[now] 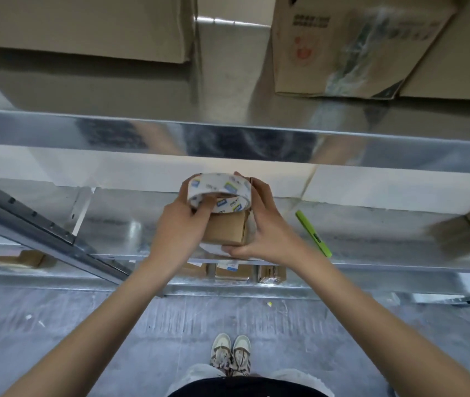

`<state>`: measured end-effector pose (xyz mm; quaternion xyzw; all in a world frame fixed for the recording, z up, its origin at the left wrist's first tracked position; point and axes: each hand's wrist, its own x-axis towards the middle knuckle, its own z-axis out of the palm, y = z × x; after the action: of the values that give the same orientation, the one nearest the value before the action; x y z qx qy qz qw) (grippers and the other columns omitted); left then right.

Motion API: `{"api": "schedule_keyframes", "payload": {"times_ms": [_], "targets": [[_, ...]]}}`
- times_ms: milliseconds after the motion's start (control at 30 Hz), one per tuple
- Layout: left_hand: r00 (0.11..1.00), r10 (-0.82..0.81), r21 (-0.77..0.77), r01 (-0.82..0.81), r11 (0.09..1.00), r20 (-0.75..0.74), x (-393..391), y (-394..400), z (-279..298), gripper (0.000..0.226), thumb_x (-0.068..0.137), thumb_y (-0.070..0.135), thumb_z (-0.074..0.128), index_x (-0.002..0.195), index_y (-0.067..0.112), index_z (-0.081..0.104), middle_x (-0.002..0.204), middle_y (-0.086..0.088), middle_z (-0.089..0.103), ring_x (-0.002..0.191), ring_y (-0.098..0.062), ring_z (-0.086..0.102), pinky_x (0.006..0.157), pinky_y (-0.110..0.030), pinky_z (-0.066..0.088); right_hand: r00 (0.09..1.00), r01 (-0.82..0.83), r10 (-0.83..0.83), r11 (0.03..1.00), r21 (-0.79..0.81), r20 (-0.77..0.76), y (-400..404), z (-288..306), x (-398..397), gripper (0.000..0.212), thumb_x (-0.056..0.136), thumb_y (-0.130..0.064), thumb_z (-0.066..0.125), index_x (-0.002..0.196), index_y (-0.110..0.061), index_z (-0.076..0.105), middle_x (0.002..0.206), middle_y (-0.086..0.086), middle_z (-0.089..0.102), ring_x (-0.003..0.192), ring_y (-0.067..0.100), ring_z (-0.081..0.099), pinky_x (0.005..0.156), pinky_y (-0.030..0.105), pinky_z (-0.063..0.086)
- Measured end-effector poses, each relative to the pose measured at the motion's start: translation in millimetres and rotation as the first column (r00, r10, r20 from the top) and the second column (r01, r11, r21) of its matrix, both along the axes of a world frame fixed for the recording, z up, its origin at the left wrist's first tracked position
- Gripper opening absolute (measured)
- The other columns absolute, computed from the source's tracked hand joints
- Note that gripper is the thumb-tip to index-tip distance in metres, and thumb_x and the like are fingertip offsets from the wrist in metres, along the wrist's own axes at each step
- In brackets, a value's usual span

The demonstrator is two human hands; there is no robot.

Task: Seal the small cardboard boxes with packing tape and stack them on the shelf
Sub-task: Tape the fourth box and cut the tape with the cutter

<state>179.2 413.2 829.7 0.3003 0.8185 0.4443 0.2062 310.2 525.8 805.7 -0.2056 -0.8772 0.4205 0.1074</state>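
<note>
On the metal shelf (130, 222), at frame centre, a small cardboard box (226, 229) sat between both hands. The left hand (175, 230), at 9 o'clock of the box, gripped a roll of packing tape (219, 193), fingers curled through its core. The right hand (259, 222), at 3 o'clock, clasped the box's side. A green utility knife (312, 233) lay nearby at 3 o'clock.
</note>
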Motion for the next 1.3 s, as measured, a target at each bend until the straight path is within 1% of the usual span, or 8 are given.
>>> {"api": "schedule_keyframes", "payload": {"times_ms": [100, 300, 433, 733, 867, 1033, 1167, 1300], "targets": [[0.981, -0.122, -0.131, 0.102, 0.986, -0.153, -1, 10, 13, 0.031, 0.097, 0.029, 0.045, 0.126, 0.025, 0.053, 0.098, 0.000, 0.062, 0.085, -0.018, 0.056, 0.068, -0.026, 0.037, 0.999, 0.044, -0.044, 0.999, -0.012, -0.031, 7, -1, 8, 0.113, 0.061, -0.026, 0.087, 0.148, -0.026, 0.015, 0.132, -0.021, 0.015, 0.136, 0.006, 0.024, 0.103, 0.004, 0.026], [0.953, -0.200, -0.113, 0.179, 0.977, -0.227, -34, -3, 20, 0.027, 0.091, 0.006, 0.040, 0.111, 0.021, 0.051, 0.104, -0.015, 0.067, 0.079, -0.027, 0.068, 0.070, -0.042, 0.056, 0.995, 0.097, -0.096, 0.991, -0.092, 0.019, 31, -3, 37, 0.114, 0.058, -0.043, 0.086, 0.146, -0.047, 0.014, 0.147, -0.015, 0.020, 0.135, 0.005, 0.030, 0.110, 0.039, 0.037], [0.856, -0.280, -0.257, 0.180, 0.950, -0.435, -41, -15, 12, 0.023, 0.092, 0.001, 0.041, 0.112, 0.009, 0.047, 0.095, -0.015, 0.064, 0.075, -0.034, 0.055, 0.059, -0.036, 0.038, 0.996, 0.050, -0.038, 0.988, -0.145, 0.084, 47, 4, 46, 0.111, 0.059, -0.040, 0.087, 0.142, -0.052, 0.015, 0.145, -0.022, 0.022, 0.134, 0.001, 0.030, 0.111, 0.037, 0.036], [0.908, -0.265, -0.215, 0.202, 0.955, -0.325, -28, -13, -20, 0.033, 0.089, 0.004, 0.050, 0.120, 0.015, 0.042, 0.105, -0.006, 0.063, 0.087, -0.028, 0.059, 0.067, -0.035, 0.043, 0.956, -0.061, 0.127, 0.968, -0.244, 0.263, 81, 22, 48, 0.113, 0.068, -0.014, 0.082, 0.142, -0.057, 0.008, 0.148, -0.029, 0.015, 0.134, -0.004, 0.021, 0.105, 0.021, 0.029], [0.881, -0.414, -0.075, 0.408, 0.910, -0.229, -10, -11, -9, 0.057, 0.086, 0.010, 0.064, 0.126, 0.039, 0.035, 0.092, 0.018, 0.054, 0.086, 0.004, 0.054, 0.074, -0.014, 0.038, 0.921, -0.108, 0.098, 0.994, 0.003, 0.377, 90, 36, 49, 0.101, 0.080, -0.008, 0.064, 0.147, -0.051, 0.002, 0.155, -0.025, -0.004, 0.139, 0.002, 0.015, 0.107, 0.028, 0.034], [0.830, -0.557, 0.030, 0.557, 0.830, -0.010, 18, -1, -6, 0.062, 0.083, 0.025, 0.070, 0.120, 0.056, 0.031, 0.082, 0.011, 0.055, 0.075, -0.007, 0.057, 0.072, -0.023, 0.049, 0.842, -0.217, -0.071, 0.863, 0.456, 0.535, 71, 35, 52, 0.098, 0.087, -0.034, 0.057, 0.147, -0.027, -0.021, 0.155, -0.012, -0.025, 0.143, 0.009, -0.021, 0.112, 0.041, -0.019], [0.837, -0.539, 0.114, 0.529, 0.841, 0.097, 30, 10, -12, 0.055, 0.087, 0.044, 0.062, 0.133, 0.049, 0.032, 0.061, -0.005, 0.040, 0.050, -0.006, 0.037, 0.053, -0.029, 0.034, 0.869, -0.163, -0.141, 0.824, 0.543, 0.474, 45, 24, 47, 0.114, 0.069, -0.084, 0.032, 0.149, -0.020, -0.017, 0.151, -0.012, -0.027, 0.139, 0.008, -0.029, 0.112, 0.052, -0.019], [0.870, -0.478, 0.070, 0.473, 0.878, 0.118, 26, 20, -10, 0.068, 0.086, 0.036, 0.065, 0.139, 0.051, 0.025, 0.056, -0.006, 0.037, 0.048, -0.009, 0.033, 0.049, -0.020, 0.028, 0.921, -0.070, -0.140, 0.858, 0.509, 0.363, 52, 16, 44, 0.101, 0.069, -0.074, 0.028, 0.152, -0.027, -0.004, 0.156, -0.016, -0.011, 0.138, 0.001, -0.025, 0.111, 0.052, -0.020]]}}
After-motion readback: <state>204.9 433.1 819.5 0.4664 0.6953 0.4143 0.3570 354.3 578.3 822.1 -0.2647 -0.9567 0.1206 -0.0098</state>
